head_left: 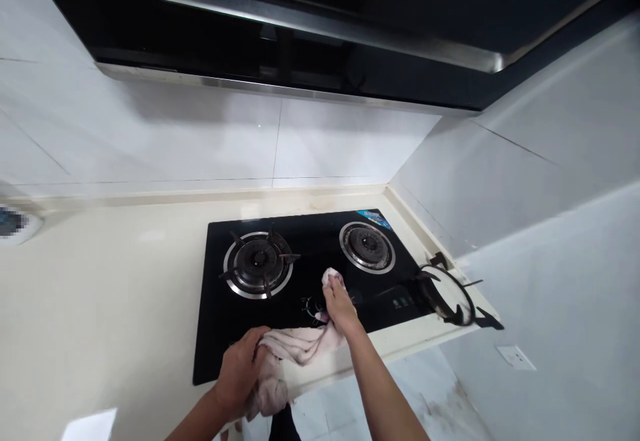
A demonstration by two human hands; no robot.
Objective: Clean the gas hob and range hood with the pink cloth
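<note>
A pale counter [100, 294] runs beneath a tiled wall [200, 134], with a dark range hood [300, 41] overhead and a black glass hob [320, 228] set into it. At the left, the burner [259, 259] has prongs around it, so wiping there would best go around each one. The pink cloth [300, 344] lies bunched across the hob's front middle, part of it drooping over the front edge; keeping that slack gathered should stop it snagging on the control knob [319, 309]. Further right, the bare burner [369, 242] leaves room for close strokes along its ring, while the loose pan support [473, 308] across the hob's right edge is best left unbumped.

The left hand [240, 368] is low by the front edge, apparently closed around the cloth's left part, its underside hidden. The right hand [343, 308] reaches forward between the burners, forearm slanting in from the lower right, fingers gripping a wad of cloth against the glass.
</note>
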